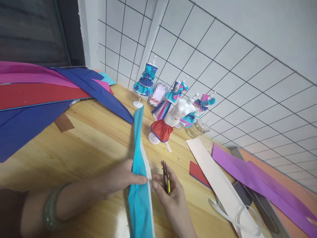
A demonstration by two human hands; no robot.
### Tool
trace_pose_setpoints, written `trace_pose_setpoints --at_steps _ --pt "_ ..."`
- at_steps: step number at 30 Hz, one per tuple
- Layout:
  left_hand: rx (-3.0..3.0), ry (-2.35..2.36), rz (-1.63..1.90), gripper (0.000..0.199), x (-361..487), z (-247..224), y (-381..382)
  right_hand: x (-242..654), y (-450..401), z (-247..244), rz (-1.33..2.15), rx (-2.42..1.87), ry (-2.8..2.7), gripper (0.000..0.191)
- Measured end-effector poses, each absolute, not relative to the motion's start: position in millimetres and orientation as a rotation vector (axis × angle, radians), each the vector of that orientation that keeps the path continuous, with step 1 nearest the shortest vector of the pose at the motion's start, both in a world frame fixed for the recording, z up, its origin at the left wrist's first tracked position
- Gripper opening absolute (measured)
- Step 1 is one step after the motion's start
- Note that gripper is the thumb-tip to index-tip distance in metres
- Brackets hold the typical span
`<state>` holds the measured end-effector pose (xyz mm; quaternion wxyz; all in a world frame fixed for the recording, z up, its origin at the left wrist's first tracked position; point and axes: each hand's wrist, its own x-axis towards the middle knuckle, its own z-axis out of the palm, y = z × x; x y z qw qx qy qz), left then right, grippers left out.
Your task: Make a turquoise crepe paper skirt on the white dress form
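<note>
A long turquoise strip [140, 201] with a white edge runs upright through the middle of the view. My left hand [131, 177] grips it, thumb on top near the white edge. Beside that edge, my right hand [170, 193] holds small snips [166, 180] with dark blades and a yellow part, blades pointing up and away. Its thumb and index finger are close to the strip's white edge. Beyond the hands stands a small white mannequin [182, 109] wearing a red skirt [162, 130] with a blue hem.
Dressed miniature mannequins [146, 82] and a glass jar [198, 129] stand near the tiled wall. Blue, pink and red sheets [32, 96] lie at the left. At the right are a pale strip [213, 178], a purple strip [260, 181] and a red piece [199, 173].
</note>
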<state>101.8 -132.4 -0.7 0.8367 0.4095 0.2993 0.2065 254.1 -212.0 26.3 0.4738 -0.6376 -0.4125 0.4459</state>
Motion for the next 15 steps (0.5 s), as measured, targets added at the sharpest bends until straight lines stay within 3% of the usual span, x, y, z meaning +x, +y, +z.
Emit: trace_pose_setpoints --at_steps 9,15 --pt "0.832 0.664 0.402 0.021 102 -1 -134 261 -216 17 1.071 -1.593 -1.051 0.06" --pt "0.84 0.646 0.426 0.019 102 -4 -134 264 -216 18 1.041 -1.603 -1.029 0.062"
